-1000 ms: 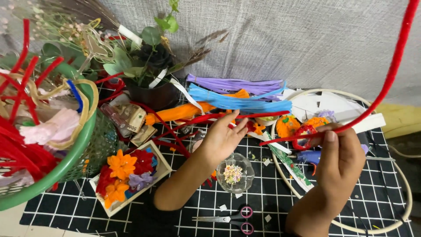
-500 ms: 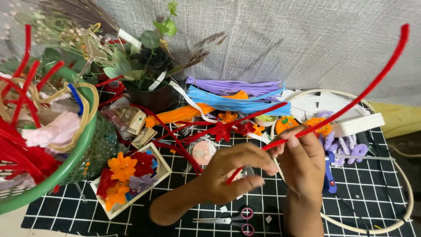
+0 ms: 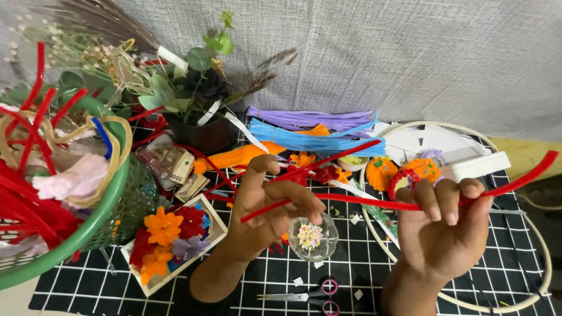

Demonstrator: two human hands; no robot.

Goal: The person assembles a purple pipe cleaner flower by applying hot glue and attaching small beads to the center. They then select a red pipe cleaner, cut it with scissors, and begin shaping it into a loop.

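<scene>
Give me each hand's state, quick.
Left hand: closed, pinching a red pipe cleaner near its end.
Right hand: closed, fingers curled over the same red pipe cleaner.

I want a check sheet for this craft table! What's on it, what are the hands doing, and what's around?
Surface: black grid mat, mostly covered.
Job's things: two red pipe cleaners; long one runs through both hands, shorter one rises from the left fingers.
Clutter: green basket, tray of paper flowers, glass bowl of beads, scissors, blue strips, purple strips, plant pot, white hoop.
Grippers: left hand and right hand, both pinching the long cleaner.
Cables: nothing seen.
Surroundings: grey cloth backdrop.
</scene>
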